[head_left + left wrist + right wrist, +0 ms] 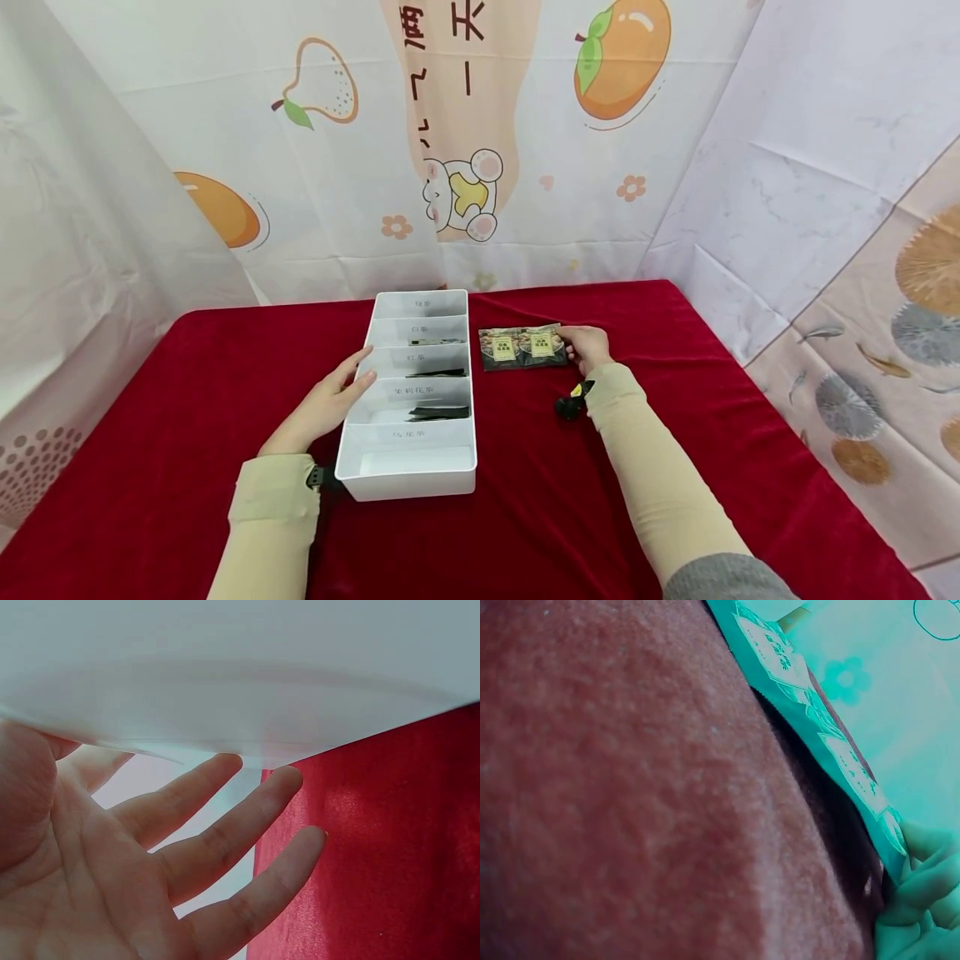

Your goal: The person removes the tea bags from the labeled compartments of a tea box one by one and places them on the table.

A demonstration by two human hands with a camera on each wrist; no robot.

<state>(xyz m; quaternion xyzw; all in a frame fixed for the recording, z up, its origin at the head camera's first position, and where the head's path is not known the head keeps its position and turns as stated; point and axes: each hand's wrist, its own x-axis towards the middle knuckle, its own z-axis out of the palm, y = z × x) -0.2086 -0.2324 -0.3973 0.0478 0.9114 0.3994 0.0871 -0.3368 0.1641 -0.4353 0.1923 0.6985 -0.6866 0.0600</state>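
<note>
A long white divided box [408, 485] stands on the red cloth, its compartments labelled with tea names. Along its left side lies my left hand [322, 406], thumb over the rim; in the left wrist view its fingers [217, 847] are nearly straight and spread, some tips at the outer wall. To the right of the box are two dark tea packets side by side, the left packet [501, 348] and the right packet [543, 345]. My right hand [588, 346] pinches the right packet's outer edge between thumb and fingers. Dark shadow shows beneath the packets in the right wrist view.
Thin dark packets [438, 412] stand in some of the middle compartments. The red cloth [525, 500] covers the table. Printed white curtains [337, 167] hang behind and at both sides. A black wrist device [572, 404] hangs by the right sleeve.
</note>
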